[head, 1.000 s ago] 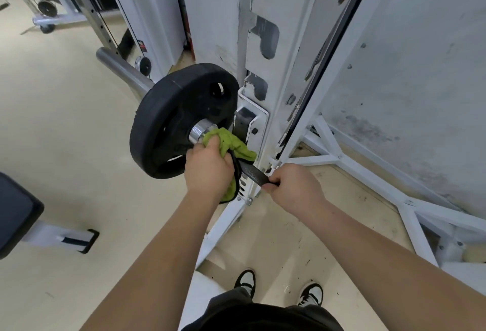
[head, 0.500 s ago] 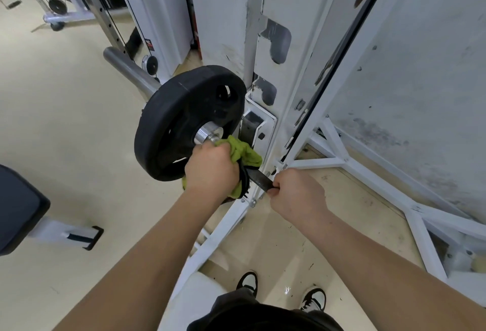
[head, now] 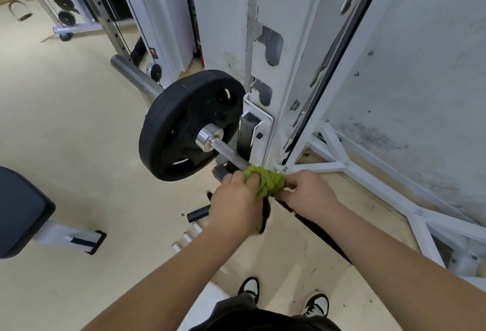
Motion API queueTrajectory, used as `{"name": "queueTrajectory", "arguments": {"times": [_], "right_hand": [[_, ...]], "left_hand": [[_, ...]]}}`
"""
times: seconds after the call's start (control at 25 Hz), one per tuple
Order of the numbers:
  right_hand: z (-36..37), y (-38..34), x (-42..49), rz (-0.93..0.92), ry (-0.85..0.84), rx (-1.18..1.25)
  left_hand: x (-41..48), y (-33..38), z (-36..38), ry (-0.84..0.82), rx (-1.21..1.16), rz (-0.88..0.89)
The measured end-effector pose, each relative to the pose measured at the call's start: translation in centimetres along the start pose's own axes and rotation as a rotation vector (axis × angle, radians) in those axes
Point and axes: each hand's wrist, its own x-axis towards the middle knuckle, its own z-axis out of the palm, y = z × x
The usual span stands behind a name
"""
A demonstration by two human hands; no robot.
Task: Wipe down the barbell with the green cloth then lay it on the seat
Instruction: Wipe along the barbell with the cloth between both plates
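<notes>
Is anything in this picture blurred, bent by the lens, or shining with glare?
Head view: the wide lens bows the white rack post; the barbell collar glints; the left hand gripping the green cloth is slightly smeared; light is even, shadows soft.

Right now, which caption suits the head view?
The left hand grips the green cloth around the barbell by the black weight plate; right hand holds the bar.

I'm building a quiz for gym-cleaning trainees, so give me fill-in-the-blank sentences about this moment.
1. The cloth bunched on the barbell is ____ in colour.
2. The weight plate on the barbell is ____.
3. The left hand grips the ____.
4. The seat sits at the picture's ____ edge.
Missing words: green; black; cloth; left.
</notes>
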Motion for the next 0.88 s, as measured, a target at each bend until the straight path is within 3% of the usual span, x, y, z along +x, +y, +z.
{"name": "queueTrajectory", "arguments": {"times": [0.08,0.16,0.24,0.36,0.48,0.64,0.68,0.8,0.88], "right_hand": [[-0.5,0.9,-0.6,-0.015,0.005,0.037],[-0.4,1.2,-1.2,-0.046,0.036,0.042],[0.1,1.1,-1.2,-0.081,0.056,0.013],[0.9,0.4,-1.5,-0.093,0.074,-0.079],[0.9,-0.3,-1.5,-0.058,0.093,-0.152],[1.0,-0.7,-1.8,0.004,0.117,-0.135],[1.1,-0.6,-1.9,-0.003,0.126,-0.135],[1.3,-0.5,-2.1,-0.015,0.134,-0.113],[1.4,-0.6,-2.3,-0.026,0.139,-0.115]], "left_hand": [[-2.9,-0.6,1.3,-0.143,-0.161,-0.095],[-6.4,0.0,2.0,-0.287,-0.434,-0.380],[-6.5,0.2,2.4,-0.190,-0.781,-0.804],[-2.4,-1.3,3.1,0.048,-1.206,-1.137],[0.4,0.5,3.4,-0.048,-1.584,-1.161],[-0.8,3.2,3.1,-0.264,-1.541,-1.047],[-0.5,2.4,3.1,-0.231,-1.533,-1.059],[1.1,1.5,3.3,0.075,-1.599,-1.227],[0.3,3.5,3.6,0.068,-1.470,-1.218]]}}
